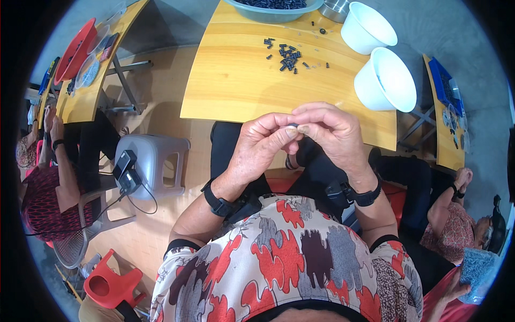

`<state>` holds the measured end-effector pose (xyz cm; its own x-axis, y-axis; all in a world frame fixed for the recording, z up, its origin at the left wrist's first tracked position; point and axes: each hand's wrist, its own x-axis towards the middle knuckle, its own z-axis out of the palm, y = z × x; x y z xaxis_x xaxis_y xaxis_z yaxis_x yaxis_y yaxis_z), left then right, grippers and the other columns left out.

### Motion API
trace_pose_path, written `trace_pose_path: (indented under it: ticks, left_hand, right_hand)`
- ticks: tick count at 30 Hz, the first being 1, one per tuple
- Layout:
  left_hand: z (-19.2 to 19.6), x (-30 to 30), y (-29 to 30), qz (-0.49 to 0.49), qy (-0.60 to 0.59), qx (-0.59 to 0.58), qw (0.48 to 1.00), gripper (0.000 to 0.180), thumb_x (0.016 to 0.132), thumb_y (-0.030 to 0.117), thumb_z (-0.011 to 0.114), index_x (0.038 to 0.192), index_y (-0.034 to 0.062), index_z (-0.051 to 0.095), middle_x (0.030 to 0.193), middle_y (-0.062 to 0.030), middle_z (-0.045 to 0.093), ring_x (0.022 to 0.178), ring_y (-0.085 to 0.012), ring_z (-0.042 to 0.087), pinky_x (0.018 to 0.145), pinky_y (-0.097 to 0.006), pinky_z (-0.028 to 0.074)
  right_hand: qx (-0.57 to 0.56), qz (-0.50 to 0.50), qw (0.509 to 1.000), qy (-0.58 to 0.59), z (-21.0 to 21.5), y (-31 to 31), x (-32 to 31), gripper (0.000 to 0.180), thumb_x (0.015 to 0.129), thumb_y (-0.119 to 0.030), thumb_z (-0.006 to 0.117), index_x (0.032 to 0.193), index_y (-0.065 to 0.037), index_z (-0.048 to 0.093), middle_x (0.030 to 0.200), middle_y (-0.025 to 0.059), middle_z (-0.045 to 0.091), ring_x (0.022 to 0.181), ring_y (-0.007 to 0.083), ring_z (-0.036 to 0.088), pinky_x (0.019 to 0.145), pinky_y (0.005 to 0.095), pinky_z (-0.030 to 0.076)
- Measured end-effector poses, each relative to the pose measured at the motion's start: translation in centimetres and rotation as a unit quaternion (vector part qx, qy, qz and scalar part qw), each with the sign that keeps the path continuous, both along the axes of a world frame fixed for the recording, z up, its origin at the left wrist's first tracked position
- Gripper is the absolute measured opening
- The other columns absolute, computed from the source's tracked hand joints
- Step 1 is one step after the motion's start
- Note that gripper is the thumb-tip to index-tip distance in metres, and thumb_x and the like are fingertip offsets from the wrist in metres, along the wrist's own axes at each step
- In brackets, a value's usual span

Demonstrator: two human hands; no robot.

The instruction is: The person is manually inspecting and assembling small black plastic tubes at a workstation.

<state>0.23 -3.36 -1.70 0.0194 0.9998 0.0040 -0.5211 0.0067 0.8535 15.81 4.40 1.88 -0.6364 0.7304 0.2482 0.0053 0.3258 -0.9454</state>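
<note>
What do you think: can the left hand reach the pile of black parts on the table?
Probably yes: no object stands between the left hand and the pile of black parts, though that hand is busy, pinching a small dark piece with the right hand.

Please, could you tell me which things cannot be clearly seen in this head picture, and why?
In the head view:
1. Dark part: fingers of the left hand and right hand hide most of it.
2. Basin: its far side is cut off by the top edge.
3. Metal bowl: cut off by the top edge, partly covered by a white tub.
4. Pale bits on the table: too small to identify.
</note>
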Motion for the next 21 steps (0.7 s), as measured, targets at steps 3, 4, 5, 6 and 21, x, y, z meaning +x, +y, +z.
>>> trace_pose_path:
  ticks: [3,4,5,6,21]
  left_hand:
    - [-0.2,0.0,-0.1,0.004,-0.006,0.0,1.0,0.018,0.09,0.008,0.055,0.106,-0.0005,0.06,0.084,-0.0043,0.062,0.067,-0.0068,0.057,0.062,-0.02,0.049]
    - [-0.2,0.0,-0.1,0.005,-0.014,-0.008,1.0,0.019,0.09,0.008,0.055,0.106,-0.0004,0.06,0.084,-0.0045,0.062,0.067,-0.0069,0.057,0.062,-0.02,0.049]
    - [-0.2,0.1,0.0,0.004,-0.024,-0.017,1.0,0.019,0.09,0.008,0.055,0.107,-0.0003,0.06,0.085,-0.0047,0.062,0.067,-0.0071,0.057,0.062,-0.02,0.049]
    - [-0.2,0.1,0.1,0.004,-0.025,-0.017,1.0,0.019,0.09,0.008,0.055,0.107,-0.0003,0.06,0.085,-0.0047,0.062,0.067,-0.0071,0.057,0.062,-0.02,0.049]
    - [-1.5,-1.0,0.7,-0.015,0.037,-0.027,0.999,0.018,0.09,0.011,0.055,0.103,0.0002,0.062,0.085,-0.0067,0.064,0.072,-0.0108,0.059,0.064,-0.025,0.051]
  right_hand:
    - [0.055,0.019,0.998,-0.018,0.1,0.1,-0.2,0.016,0.079,0.002,0.063,0.095,0.0,0.065,0.094,0.0104,0.065,0.085,0.0145,0.063,0.072,0.0244,0.051]
    - [0.05,0.006,0.999,-0.019,0.2,-0.1,-0.3,0.016,0.079,0.003,0.063,0.095,0.0,0.065,0.094,0.0104,0.065,0.084,0.0141,0.063,0.071,0.0243,0.051]
    - [0.046,-0.008,0.999,-0.021,0.3,-0.2,-0.2,0.016,0.08,0.003,0.063,0.096,0.001,0.064,0.094,0.0104,0.065,0.083,0.0138,0.063,0.071,0.0243,0.052]
    - [0.046,-0.008,0.999,-0.022,0.4,-0.3,-0.2,0.016,0.08,0.003,0.063,0.096,0.001,0.064,0.094,0.0104,0.065,0.083,0.0138,0.063,0.071,0.0243,0.052]
    - [0.222,-0.027,0.971,-0.09,-1.0,0.9,-0.6,0.016,0.075,0.0,0.065,0.089,-0.007,0.065,0.084,0.0057,0.065,0.074,0.0203,0.064,0.064,0.0283,0.052]
